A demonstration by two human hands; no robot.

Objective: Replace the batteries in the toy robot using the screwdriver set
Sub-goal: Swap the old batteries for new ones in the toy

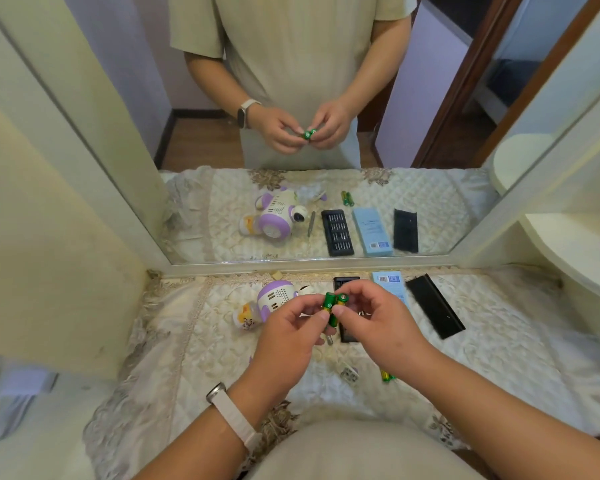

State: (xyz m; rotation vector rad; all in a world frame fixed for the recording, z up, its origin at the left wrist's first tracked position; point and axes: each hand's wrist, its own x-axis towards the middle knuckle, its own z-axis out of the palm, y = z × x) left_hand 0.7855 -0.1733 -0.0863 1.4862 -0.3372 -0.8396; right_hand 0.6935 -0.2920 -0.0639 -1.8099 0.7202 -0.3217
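Observation:
Both hands hold a pair of green batteries (333, 306) side by side above the table. My left hand (288, 334) pinches them from the left, and my right hand (378, 317) grips them from the right. The white and purple toy robot (274, 299) lies on its side behind my left hand. The open black screwdriver bit case (346, 332) is partly hidden behind my right hand. Its black lid (433, 304) lies to the right. The screwdriver tip (329, 339) peeks out below the batteries. Two more green batteries (388, 376) lie near my right forearm.
A quilted floral cloth (201, 341) covers the table. A light blue box (390, 284) stands at the back. A small battery cover (349, 373) lies near the front. The big mirror (309, 133) behind the table reflects everything. White shelves (582, 251) jut out at the right.

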